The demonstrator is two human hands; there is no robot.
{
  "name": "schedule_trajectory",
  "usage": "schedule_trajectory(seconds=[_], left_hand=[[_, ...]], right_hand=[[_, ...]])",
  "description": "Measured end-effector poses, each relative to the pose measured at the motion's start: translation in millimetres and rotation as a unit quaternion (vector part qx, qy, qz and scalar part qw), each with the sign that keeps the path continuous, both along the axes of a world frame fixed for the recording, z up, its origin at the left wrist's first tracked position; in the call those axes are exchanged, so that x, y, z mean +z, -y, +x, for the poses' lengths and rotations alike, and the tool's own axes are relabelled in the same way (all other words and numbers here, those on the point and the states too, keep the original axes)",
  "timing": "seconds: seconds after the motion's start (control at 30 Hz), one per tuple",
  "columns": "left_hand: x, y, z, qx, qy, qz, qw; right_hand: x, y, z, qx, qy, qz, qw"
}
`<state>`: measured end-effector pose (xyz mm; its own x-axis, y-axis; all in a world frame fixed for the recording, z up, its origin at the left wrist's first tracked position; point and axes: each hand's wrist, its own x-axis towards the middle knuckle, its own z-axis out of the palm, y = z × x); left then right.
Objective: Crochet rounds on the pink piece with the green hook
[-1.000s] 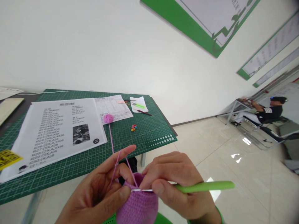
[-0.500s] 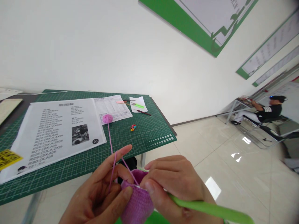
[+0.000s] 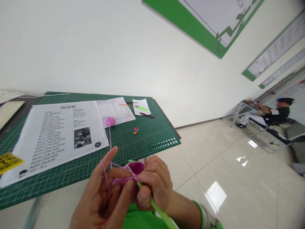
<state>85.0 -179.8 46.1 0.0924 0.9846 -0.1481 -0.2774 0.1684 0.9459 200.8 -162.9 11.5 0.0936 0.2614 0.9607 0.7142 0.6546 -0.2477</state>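
My left hand (image 3: pixel 105 194) pinches the edge of a pink crocheted piece (image 3: pixel 135 167), which curves round like a cup. A strand of pink yarn (image 3: pixel 105 173) loops over its raised index finger. In my right hand (image 3: pixel 154 183) is a crochet hook (image 3: pixel 160 210) with a thick light green handle. The hook's thin pale shaft reaches to the rim of the crochet, touching the yarn there. Most of the lower crochet is hidden behind my fingers. From the hands the yarn runs to a pink yarn ball (image 3: pixel 110 121) on the table.
A green cutting mat (image 3: pixel 124 140) covers the table. On it lie a printed pattern sheet (image 3: pixel 59 133), a form (image 3: pixel 111 111), green-handled snips (image 3: pixel 141 107) and several small coloured stitch markers (image 3: pixel 136 130). A person (image 3: pixel 276 111) sits at another table far right.
My right hand has moved left and turned, so the hook handle now points down more steeply. My left index finger has shifted left, and the crochet has tilted.
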Motion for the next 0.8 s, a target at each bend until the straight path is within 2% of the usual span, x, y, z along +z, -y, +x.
schedule_trajectory(seconds=[0.13,0.27,0.37,0.53,0.7,0.8], left_hand=[[2.7,-8.0,-3.7,-0.076,0.129,-0.075,0.986],[2.5,-13.4,-9.9,-0.104,0.176,-0.132,0.97],[3.5,-13.8,-12.1,-0.117,0.19,-0.13,0.966],[7.5,-13.3,-10.9,-0.135,0.186,-0.126,0.965],[11.4,-12.5,-7.8,-0.116,0.165,-0.144,0.969],[11.5,-11.6,-7.4,-0.109,0.153,-0.141,0.972]], right_hand=[[-0.3,1.8,0.0,0.041,-0.031,-0.002,0.999],[13.6,10.7,6.7,0.094,-0.022,-0.037,0.995],[27.7,19.4,13.6,0.115,0.013,-0.08,0.99],[46.7,32.7,23.5,0.087,0.056,-0.156,0.982],[51.3,37.6,29.4,0.102,0.032,-0.184,0.977],[50.7,36.4,30.5,0.136,0.005,-0.192,0.972]])
